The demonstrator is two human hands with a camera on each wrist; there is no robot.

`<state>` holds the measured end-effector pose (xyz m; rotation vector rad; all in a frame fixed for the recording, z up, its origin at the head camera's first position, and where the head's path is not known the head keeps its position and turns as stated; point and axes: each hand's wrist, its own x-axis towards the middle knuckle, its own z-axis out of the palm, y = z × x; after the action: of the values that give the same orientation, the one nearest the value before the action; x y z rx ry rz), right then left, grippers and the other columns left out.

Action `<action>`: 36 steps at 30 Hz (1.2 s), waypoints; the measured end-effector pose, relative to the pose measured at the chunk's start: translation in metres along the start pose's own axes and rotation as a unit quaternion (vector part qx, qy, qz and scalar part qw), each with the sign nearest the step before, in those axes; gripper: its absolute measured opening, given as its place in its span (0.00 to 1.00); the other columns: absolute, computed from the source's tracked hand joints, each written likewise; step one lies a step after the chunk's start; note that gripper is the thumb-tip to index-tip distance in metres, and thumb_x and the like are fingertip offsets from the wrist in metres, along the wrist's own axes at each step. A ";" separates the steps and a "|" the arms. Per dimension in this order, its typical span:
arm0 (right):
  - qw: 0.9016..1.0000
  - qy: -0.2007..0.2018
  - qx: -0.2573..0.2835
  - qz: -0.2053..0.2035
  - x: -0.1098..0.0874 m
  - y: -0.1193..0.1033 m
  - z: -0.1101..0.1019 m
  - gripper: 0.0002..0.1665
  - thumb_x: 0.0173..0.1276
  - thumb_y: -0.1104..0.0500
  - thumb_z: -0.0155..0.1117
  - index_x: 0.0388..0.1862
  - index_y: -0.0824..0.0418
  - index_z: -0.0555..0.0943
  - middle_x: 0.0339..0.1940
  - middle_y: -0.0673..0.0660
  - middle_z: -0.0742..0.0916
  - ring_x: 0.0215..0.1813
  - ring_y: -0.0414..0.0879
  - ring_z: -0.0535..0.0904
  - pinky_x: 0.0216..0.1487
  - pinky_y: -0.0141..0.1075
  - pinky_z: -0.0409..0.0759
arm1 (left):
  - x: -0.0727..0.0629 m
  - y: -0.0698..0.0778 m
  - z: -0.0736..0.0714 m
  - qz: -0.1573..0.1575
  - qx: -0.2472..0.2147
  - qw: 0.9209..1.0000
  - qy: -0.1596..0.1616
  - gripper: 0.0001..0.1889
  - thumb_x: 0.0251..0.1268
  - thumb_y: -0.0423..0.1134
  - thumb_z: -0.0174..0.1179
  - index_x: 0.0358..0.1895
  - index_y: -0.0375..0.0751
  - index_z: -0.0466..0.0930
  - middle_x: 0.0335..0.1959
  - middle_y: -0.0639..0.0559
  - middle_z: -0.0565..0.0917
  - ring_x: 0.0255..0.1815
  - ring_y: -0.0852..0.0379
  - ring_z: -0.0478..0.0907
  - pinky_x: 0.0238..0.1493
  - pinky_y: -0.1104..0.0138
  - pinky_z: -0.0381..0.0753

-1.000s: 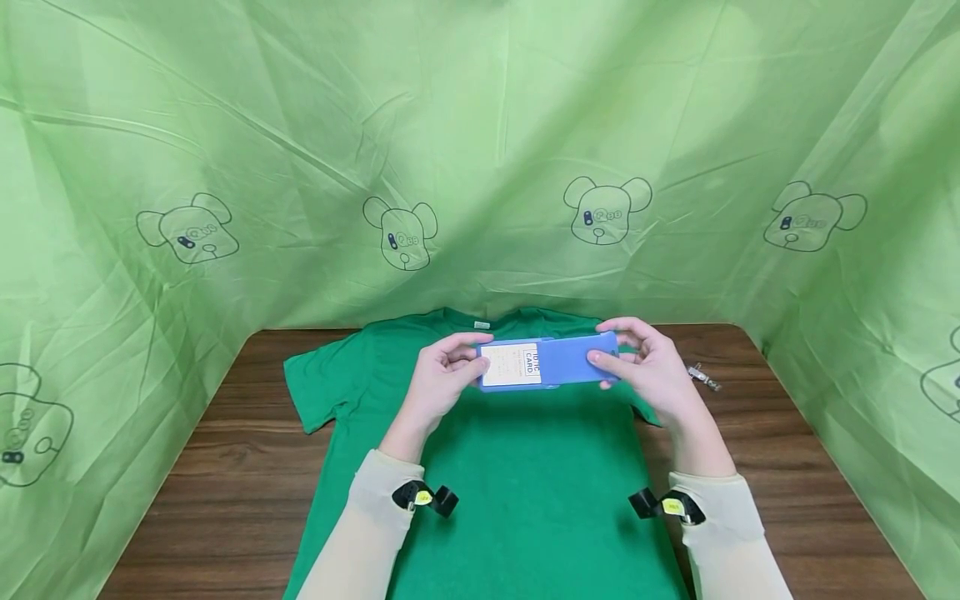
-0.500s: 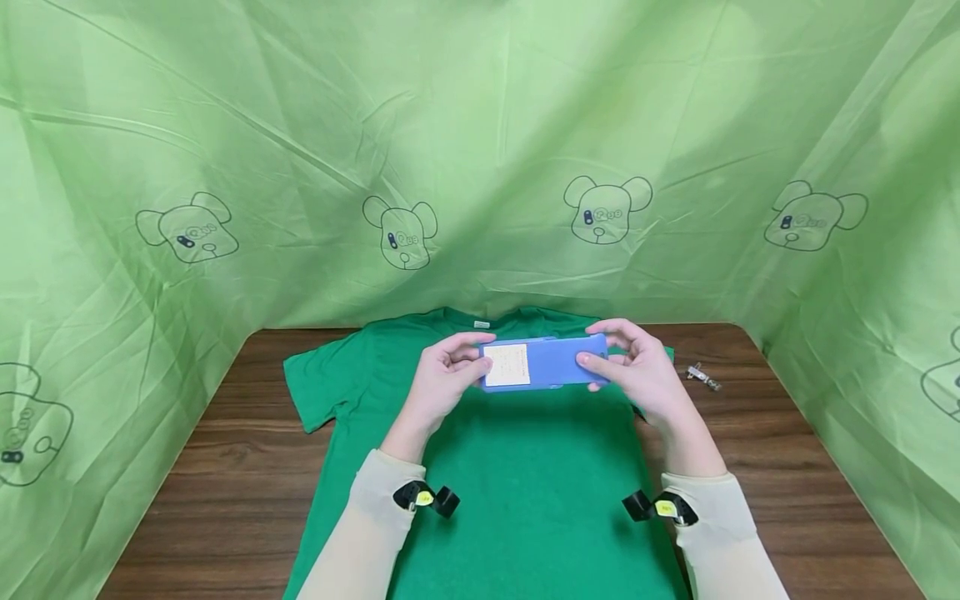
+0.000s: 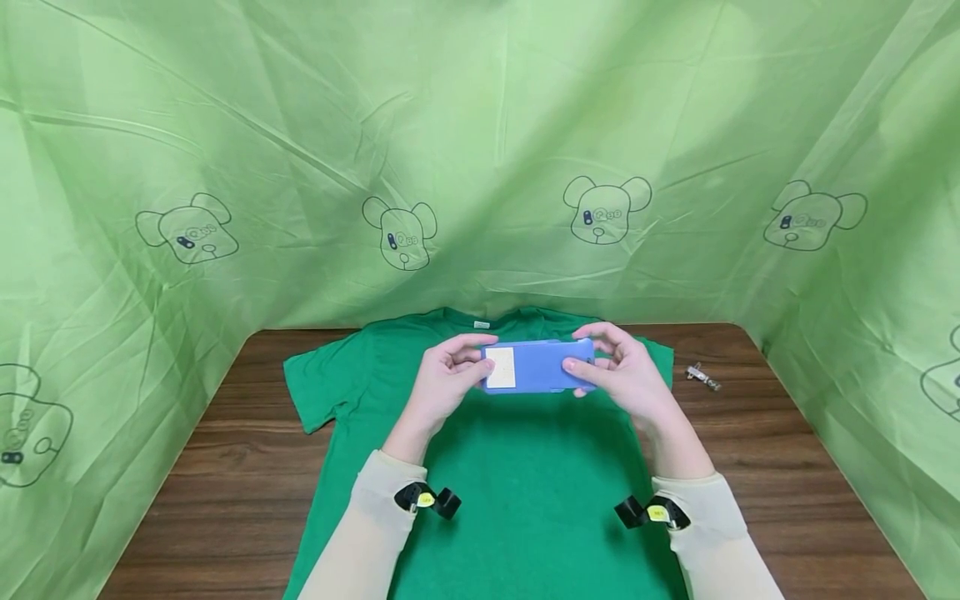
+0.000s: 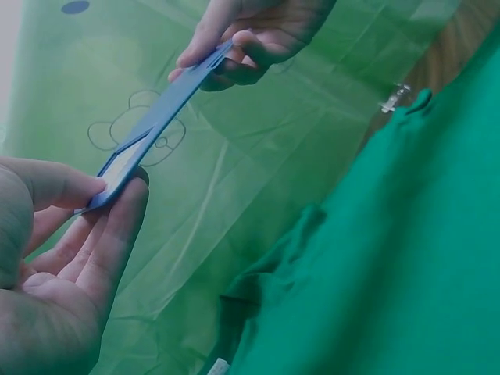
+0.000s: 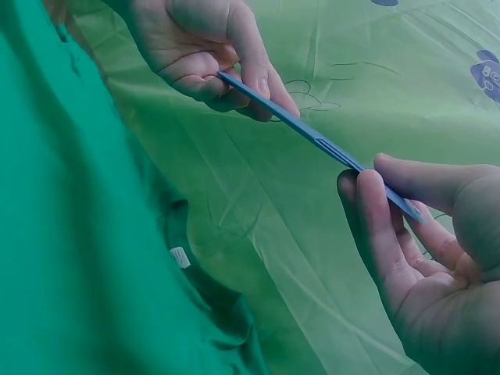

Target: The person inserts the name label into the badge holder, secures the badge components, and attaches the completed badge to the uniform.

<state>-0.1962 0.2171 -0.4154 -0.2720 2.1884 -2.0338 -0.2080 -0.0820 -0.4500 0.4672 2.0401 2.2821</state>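
Observation:
Over the T-shirt's upper chest, both hands hold up a blue plastic card holder (image 3: 540, 367). Its left part shows a strip of white paper insert (image 3: 504, 368); a plain blue sliding part (image 3: 536, 377) covers the rest. My left hand (image 3: 444, 379) pinches the left end, thumb on the white paper and fingers behind. At the other end my right hand (image 3: 626, 373) pinches the sliding part, its thumb (image 5: 422, 180) on one face and fingers on the other. Seen edge-on in the right wrist view, the holder (image 5: 301, 129) is thin and flat.
A green T-shirt (image 3: 517, 492) lies spread on the dark wooden table (image 3: 240, 467), collar at the far edge. Right of its sleeve lies a small metal clip (image 3: 702, 377) with a clear strap. Light green cloth (image 3: 480, 158) with bear-head drawings hangs behind and at both sides.
My right hand has moved left, carrying the blue sliding part over the insert. The printed "CARD" text is now covered and the white strip is narrower. My left hand has barely moved.

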 end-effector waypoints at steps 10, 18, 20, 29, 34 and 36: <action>0.998 -0.037 0.020 -0.048 -0.007 -0.004 -0.019 0.27 0.80 0.67 0.68 0.76 0.58 0.79 0.51 0.58 0.92 0.38 0.51 0.93 0.39 0.46 0.93 | 0.000 0.002 -0.001 -0.001 -0.007 1.000 0.009 0.19 0.74 0.26 0.68 0.66 0.30 0.84 0.48 0.36 0.91 0.40 0.52 0.91 0.41 0.64 0.91; 0.998 -0.027 0.008 -0.057 -0.010 -0.009 -0.026 0.26 0.77 0.69 0.71 0.71 0.71 0.79 0.47 0.56 0.93 0.35 0.46 0.91 0.37 0.43 0.92 | 0.000 0.002 -0.001 0.006 -0.009 1.000 -0.002 0.20 0.77 0.24 0.61 0.68 0.32 0.83 0.49 0.36 0.91 0.40 0.53 0.91 0.41 0.63 0.90; 0.998 -0.027 0.013 -0.056 -0.010 -0.009 -0.026 0.26 0.77 0.69 0.71 0.71 0.72 0.78 0.46 0.56 0.93 0.34 0.46 0.91 0.37 0.42 0.92 | 0.000 0.001 -0.002 0.008 -0.009 1.000 -0.001 0.20 0.77 0.24 0.61 0.68 0.31 0.83 0.49 0.36 0.91 0.40 0.53 0.91 0.41 0.64 0.90; 0.997 -0.020 0.034 -0.067 -0.010 -0.007 -0.025 0.23 0.75 0.71 0.72 0.67 0.69 0.82 0.43 0.55 0.91 0.31 0.46 0.90 0.36 0.39 0.91 | -0.001 0.003 -0.002 0.017 -0.019 1.000 0.006 0.18 0.76 0.25 0.63 0.66 0.32 0.85 0.48 0.38 0.92 0.40 0.53 0.91 0.41 0.64 0.90; 0.997 -0.016 0.024 -0.076 -0.009 -0.007 -0.022 0.21 0.75 0.71 0.73 0.65 0.69 0.83 0.38 0.55 0.90 0.28 0.48 0.89 0.34 0.41 0.91 | -0.001 0.003 -0.002 0.018 -0.022 1.000 0.000 0.18 0.76 0.25 0.63 0.65 0.30 0.85 0.48 0.35 0.92 0.40 0.53 0.91 0.42 0.64 0.90; 0.997 -0.018 0.020 -0.078 -0.009 -0.006 -0.021 0.21 0.75 0.71 0.73 0.65 0.69 0.83 0.38 0.54 0.91 0.29 0.48 0.89 0.34 0.42 0.91 | -0.001 0.003 -0.002 0.019 -0.023 1.000 -0.003 0.18 0.76 0.24 0.63 0.66 0.30 0.84 0.48 0.35 0.92 0.40 0.53 0.91 0.42 0.63 0.91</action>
<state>-0.1918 0.2387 -0.4078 -0.4847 2.1658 -2.1309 -0.2069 -0.0846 -0.4470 0.5120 1.9871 2.3411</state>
